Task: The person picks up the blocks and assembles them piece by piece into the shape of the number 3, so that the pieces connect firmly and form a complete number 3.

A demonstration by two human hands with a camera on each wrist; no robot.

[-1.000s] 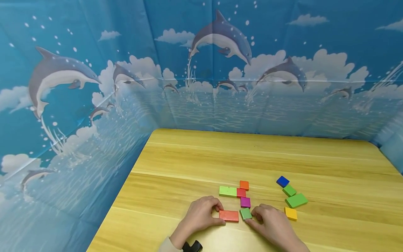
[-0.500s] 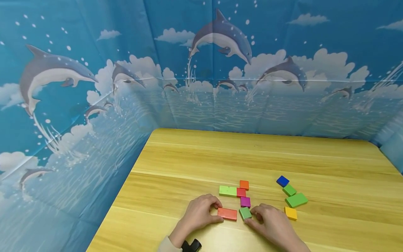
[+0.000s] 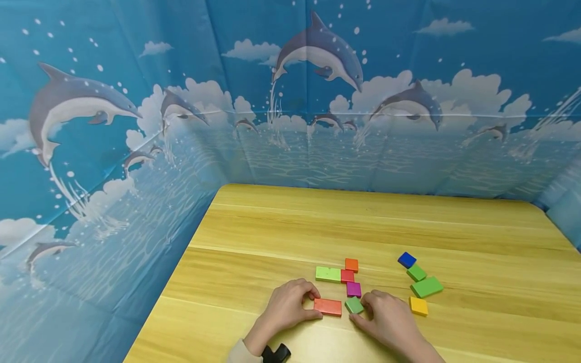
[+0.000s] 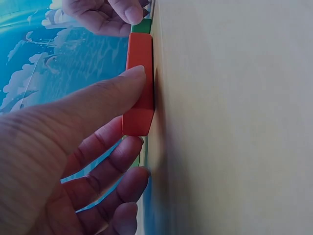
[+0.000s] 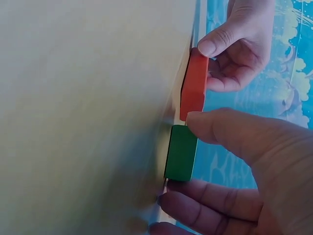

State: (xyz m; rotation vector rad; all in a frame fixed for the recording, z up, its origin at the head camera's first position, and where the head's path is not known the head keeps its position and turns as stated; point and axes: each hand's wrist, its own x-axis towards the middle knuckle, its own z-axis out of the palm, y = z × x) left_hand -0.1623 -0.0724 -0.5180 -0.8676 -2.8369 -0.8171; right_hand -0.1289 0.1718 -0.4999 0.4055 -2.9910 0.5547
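Note:
My left hand (image 3: 288, 305) pinches a flat red oblong block (image 3: 329, 307) at its left end. In the left wrist view the thumb lies along the near side of the red block (image 4: 139, 93). To the right, my right hand (image 3: 389, 319) holds a small green square block (image 3: 354, 305), which sits slightly turned. The right wrist view has the thumb at one corner of the green block (image 5: 181, 152) and fingers at its other end. A narrow gap parts the red and green blocks. Just behind the green one lies a purple square block (image 3: 353, 289).
Behind are a red square (image 3: 347, 276), an orange square (image 3: 351, 265) and a light green stretch (image 3: 328, 274) beside the red. On the right lie blue (image 3: 407, 260), small green (image 3: 416, 273), larger green (image 3: 426, 287) and yellow (image 3: 418, 306) blocks. A dolphin-print curtain (image 3: 290, 151) borders the wooden table (image 3: 272, 227).
The red block has shifted slightly left and away from me with my left hand. My right thumb has slid a little left, and the green block has turned slightly.

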